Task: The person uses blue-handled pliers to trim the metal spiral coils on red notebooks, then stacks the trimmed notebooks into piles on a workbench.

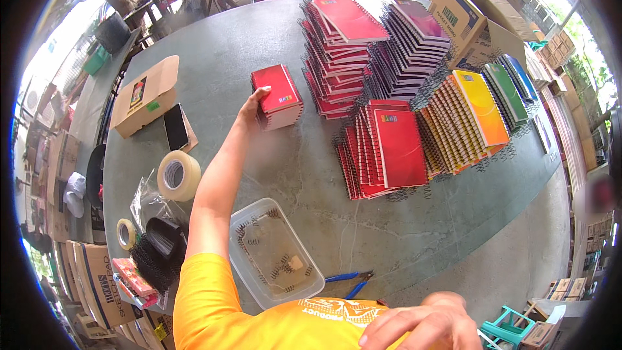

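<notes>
My left arm reaches out across the table. At its end, my left hand (251, 107) is closed on the left side of a short stack of red spiral notebooks (276, 84), thumb on the top cover. The stack rests on the table, or just above it; I cannot tell which. To its right rise a tall pile of red notebooks (346, 19), a nearer red group (400, 149) and a purple pile (421, 21). My right hand (421, 327) is close to my body at the lower edge, fingers loosely bent and apart, with nothing visible in them.
Yellow (479, 100) and green notebooks (505, 91) stand farther right, before an opened carton (453, 19). Leftward lie a small box (146, 94), a phone (175, 127) and a tape roll (188, 175). Nearer are a plastic tub (304, 282) with wire coils and blue-handled pliers (353, 285).
</notes>
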A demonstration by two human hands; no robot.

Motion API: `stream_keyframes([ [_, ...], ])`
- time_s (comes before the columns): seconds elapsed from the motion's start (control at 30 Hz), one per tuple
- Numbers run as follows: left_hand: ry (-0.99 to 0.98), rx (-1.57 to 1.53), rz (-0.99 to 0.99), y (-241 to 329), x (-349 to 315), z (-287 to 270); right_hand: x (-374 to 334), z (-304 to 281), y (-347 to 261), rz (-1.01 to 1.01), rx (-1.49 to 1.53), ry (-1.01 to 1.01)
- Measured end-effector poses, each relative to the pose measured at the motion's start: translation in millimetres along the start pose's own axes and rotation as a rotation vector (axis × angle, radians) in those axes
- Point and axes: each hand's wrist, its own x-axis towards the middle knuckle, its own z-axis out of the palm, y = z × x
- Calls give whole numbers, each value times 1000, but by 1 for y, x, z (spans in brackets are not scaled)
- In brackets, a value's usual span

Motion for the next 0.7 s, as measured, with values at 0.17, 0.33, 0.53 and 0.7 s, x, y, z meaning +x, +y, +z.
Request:
stream_keyframes([
  [0.17,93,158,-30,9,4,-3,-5,-18,-13,377,-362,-24],
  [0.33,307,626,14,24,-3,1,-20,-34,-11,423,-720,169],
  [0.53,213,443,113,9,-13,-18,-13,-86,90,767,-728,42],
  [0.7,248,255,120,-1,-12,-32,-16,-175,254,719,-1051,425],
])
